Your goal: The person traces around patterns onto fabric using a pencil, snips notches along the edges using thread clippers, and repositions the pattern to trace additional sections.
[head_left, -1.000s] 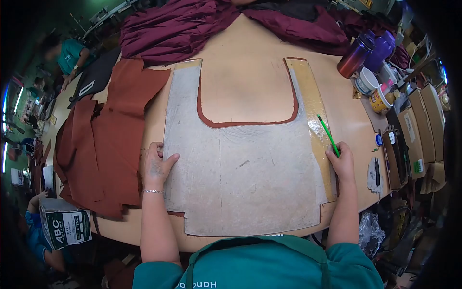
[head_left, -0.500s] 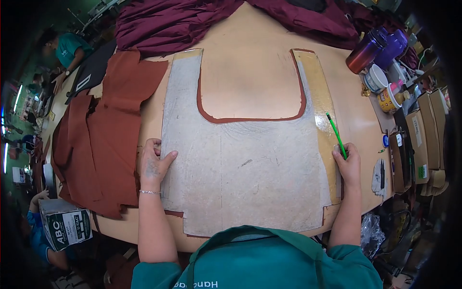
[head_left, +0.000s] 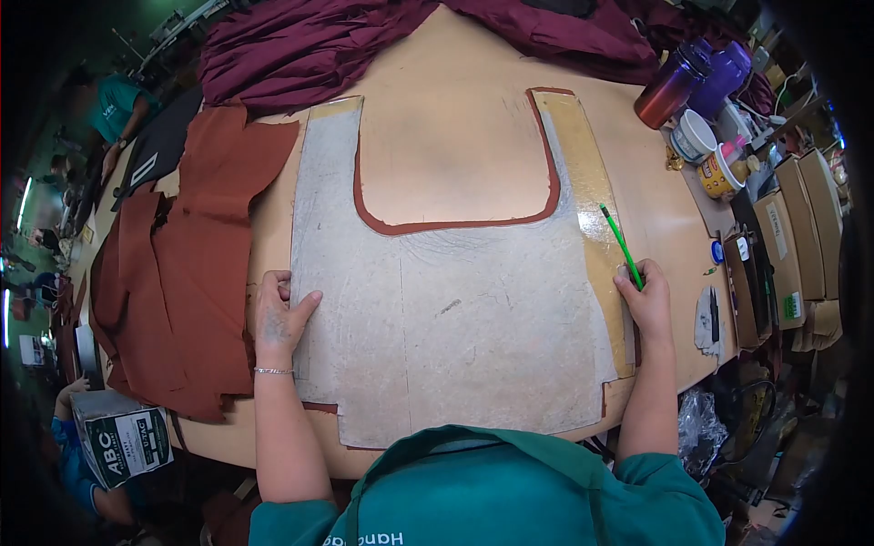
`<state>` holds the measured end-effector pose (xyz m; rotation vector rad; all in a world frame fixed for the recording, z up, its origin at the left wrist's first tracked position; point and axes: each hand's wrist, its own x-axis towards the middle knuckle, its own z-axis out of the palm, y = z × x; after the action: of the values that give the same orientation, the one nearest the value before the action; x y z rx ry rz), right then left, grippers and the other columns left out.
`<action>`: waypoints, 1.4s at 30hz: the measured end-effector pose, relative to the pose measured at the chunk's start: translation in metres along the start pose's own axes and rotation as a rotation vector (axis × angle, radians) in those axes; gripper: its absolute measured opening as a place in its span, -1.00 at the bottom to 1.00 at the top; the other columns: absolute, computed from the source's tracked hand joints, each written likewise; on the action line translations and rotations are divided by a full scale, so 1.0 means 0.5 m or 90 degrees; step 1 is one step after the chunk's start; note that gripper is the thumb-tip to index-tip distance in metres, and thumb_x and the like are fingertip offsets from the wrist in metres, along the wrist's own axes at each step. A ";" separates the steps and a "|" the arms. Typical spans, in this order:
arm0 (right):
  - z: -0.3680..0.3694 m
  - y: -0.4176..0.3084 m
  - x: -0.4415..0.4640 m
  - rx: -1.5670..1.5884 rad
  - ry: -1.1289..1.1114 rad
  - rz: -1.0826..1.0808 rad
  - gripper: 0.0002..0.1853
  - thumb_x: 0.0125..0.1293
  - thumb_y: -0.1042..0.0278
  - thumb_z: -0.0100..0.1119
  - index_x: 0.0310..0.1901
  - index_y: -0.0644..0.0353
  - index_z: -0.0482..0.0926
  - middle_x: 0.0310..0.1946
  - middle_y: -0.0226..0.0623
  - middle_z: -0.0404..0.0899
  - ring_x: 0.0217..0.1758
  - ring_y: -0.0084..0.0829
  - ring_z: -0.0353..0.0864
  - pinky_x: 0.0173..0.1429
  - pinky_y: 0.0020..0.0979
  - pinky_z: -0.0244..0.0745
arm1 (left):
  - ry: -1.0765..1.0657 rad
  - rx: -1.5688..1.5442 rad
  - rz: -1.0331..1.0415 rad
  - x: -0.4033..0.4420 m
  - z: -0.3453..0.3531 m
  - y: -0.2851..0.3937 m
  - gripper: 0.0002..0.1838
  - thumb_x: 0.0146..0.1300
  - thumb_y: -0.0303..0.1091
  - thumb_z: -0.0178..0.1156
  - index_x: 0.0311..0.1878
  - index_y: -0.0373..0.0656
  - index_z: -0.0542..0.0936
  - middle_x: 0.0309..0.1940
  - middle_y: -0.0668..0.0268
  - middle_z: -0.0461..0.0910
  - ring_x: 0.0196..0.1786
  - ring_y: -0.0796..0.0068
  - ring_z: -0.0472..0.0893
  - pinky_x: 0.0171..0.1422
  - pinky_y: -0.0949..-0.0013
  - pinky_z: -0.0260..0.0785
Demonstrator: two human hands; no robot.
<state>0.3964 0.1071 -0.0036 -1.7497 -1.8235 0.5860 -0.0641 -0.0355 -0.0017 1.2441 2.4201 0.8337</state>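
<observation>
A large grey U-shaped template (head_left: 455, 328) with yellowish tape along its right arm lies flat before me. Reddish-brown leather (head_left: 455, 225) shows from under it along the inner curve and at the lower corners. My left hand (head_left: 282, 318) grips the template's left edge, thumb on top and fingers curled at the side. At the right edge my right hand (head_left: 645, 296) holds a green pencil (head_left: 619, 238) that points up and left, and its thumb rests on the taped border.
Brown leather (head_left: 182, 282) lies at the left, maroon cloth (head_left: 282, 55) at the back. Bottles (head_left: 672, 86), tubs (head_left: 694, 136) and cardboard boxes (head_left: 797, 246) stand at the right. A co-worker (head_left: 118, 105) is at the back left; a labelled box (head_left: 127, 441) is at the lower left.
The view has shifted slightly, so the template and table things sit a little differently in the frame. Both hands keep their places at the template's edges, the pencil still in my right hand.
</observation>
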 end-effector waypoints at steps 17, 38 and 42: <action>-0.003 -0.002 0.002 -0.010 0.006 -0.029 -0.70 -0.10 0.40 0.35 -0.44 0.36 0.42 -0.48 -0.11 0.41 -0.39 -0.17 0.43 -0.26 -0.32 0.34 | -0.001 -0.019 0.012 -0.003 0.000 -0.003 -0.44 -0.17 -0.27 0.40 -0.10 -0.31 0.41 -0.35 0.21 0.43 -0.32 0.42 0.39 -0.21 0.39 0.32; -0.006 0.016 0.007 0.072 -0.018 0.029 -0.67 -0.16 0.34 0.39 -0.35 0.33 0.55 -0.45 -0.17 0.47 -0.36 -0.28 0.50 -0.21 -0.36 0.39 | -0.038 -0.023 -0.016 0.005 0.003 -0.032 -0.43 -0.10 -0.23 0.37 -0.03 -0.27 0.41 -0.35 0.31 0.33 -0.34 0.49 0.32 -0.23 0.46 0.27; -0.004 0.020 0.011 0.085 -0.019 0.028 -0.68 -0.17 0.36 0.38 -0.37 0.34 0.54 -0.45 -0.16 0.47 -0.37 -0.29 0.50 -0.23 -0.37 0.38 | 0.076 0.163 0.186 -0.009 0.010 -0.016 -0.49 -0.07 -0.39 0.29 0.00 -0.28 0.40 -0.20 0.03 0.44 -0.17 0.12 0.45 -0.03 0.25 0.31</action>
<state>0.4052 0.1130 -0.0079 -1.7031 -1.7278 0.7377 -0.0642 -0.0409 -0.0106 1.7211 2.5382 0.7034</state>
